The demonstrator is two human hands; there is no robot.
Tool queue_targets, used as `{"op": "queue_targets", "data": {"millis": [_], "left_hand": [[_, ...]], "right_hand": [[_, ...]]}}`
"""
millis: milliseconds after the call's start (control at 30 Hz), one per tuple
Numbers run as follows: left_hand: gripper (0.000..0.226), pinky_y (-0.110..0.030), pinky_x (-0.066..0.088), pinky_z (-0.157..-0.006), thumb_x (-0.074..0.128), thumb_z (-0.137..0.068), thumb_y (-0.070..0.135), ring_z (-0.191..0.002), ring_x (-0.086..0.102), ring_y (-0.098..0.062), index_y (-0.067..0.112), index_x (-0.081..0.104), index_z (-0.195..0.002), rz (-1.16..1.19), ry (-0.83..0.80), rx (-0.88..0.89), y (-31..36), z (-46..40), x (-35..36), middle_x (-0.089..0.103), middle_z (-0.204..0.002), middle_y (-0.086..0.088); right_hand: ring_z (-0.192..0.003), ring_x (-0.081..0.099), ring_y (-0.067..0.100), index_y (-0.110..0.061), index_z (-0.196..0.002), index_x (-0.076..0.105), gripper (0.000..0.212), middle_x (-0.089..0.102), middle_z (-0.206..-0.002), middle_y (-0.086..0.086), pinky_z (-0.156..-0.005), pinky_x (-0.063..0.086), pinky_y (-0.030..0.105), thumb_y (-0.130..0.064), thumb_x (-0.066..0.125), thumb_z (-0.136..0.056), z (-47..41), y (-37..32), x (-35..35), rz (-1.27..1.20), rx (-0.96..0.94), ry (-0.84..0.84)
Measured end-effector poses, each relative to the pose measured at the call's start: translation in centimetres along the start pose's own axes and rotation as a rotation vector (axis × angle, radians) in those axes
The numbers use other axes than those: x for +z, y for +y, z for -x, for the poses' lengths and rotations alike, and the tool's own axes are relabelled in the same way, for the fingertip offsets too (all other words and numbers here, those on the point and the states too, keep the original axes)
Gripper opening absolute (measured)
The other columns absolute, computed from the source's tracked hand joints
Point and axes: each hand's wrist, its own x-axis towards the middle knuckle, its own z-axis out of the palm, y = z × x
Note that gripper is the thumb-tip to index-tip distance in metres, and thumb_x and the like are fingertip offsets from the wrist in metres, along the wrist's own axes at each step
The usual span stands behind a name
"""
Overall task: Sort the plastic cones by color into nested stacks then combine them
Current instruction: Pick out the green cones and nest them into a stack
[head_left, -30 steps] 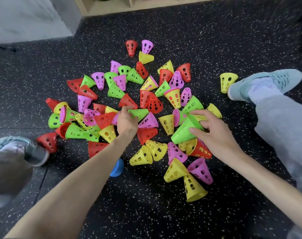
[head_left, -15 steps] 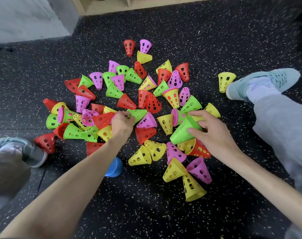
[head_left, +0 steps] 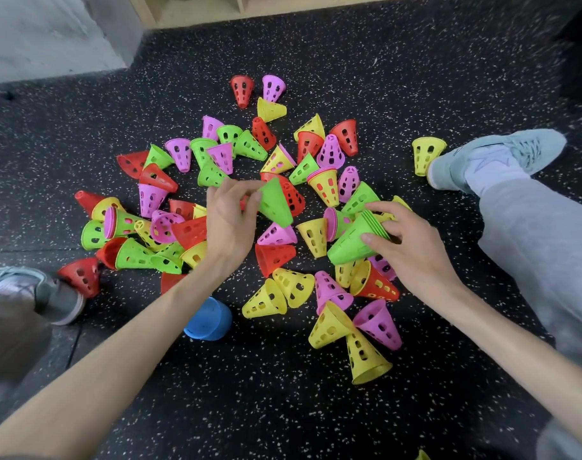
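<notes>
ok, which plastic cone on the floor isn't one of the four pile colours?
The blue plastic cone, beside the left forearm; all others are red, green, yellow or pink.

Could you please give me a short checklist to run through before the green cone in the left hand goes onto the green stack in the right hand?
1. Left hand holds one loose green plastic cone, lifted off the pile: ok.
2. Right hand grips the nested stack of green plastic cones: ok.
3. Colours match, green on green: ok.
4. Stack's wide rims face up and right, under the right hand's fingers: cannot tell if the opening is free.
5. Cone and stack are apart, a yellow perforated cone on the speckled black floor between them: ok.
6. Cone lined up with stack: not ok.
</notes>
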Motion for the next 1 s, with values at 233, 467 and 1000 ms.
{"op": "queue_targets", "data": {"millis": [233,467,1000], "left_hand": [[0.019,-0.012,0.033,-0.087,0.065,-0.098,0.016,-0.098,0.048,-0.015,0.025,0.077,-0.110,0.130,-0.205,0.128,3.0,5.5,1.6,0.065,-0.103,0.005],[0.017,-0.009,0.033,-0.095,0.064,-0.097,0.014,-0.099,0.054,-0.016,0.019,0.079,-0.106,0.216,-0.271,0.283,5.9,8.4,3.4,0.063,-0.102,0.005],[0.020,-0.002,0.035,-0.095,0.042,-0.109,0.012,-0.113,0.047,0.002,0.011,0.055,-0.124,0.362,-0.337,0.165,8.5,9.9,3.4,0.030,-0.156,-0.002]], "right_hand": [[-0.121,0.051,0.001,-0.034,-0.138,0.055,0.046,0.063,-0.137,0.005,-0.093,0.040,0.019,-0.024,0.070,-0.096,-0.4,-0.3,-1.2,-0.053,-0.022,0.144],[-0.118,0.055,0.001,-0.034,-0.136,0.058,0.042,0.065,-0.132,-0.001,-0.085,0.041,0.009,-0.022,0.069,-0.097,-0.6,0.0,-1.2,-0.028,-0.046,0.126],[-0.130,0.052,0.008,-0.036,-0.133,0.061,0.034,0.062,-0.134,-0.008,-0.108,0.044,0.033,-0.022,0.061,-0.102,-0.2,0.9,0.3,-0.082,-0.023,-0.137]]}}
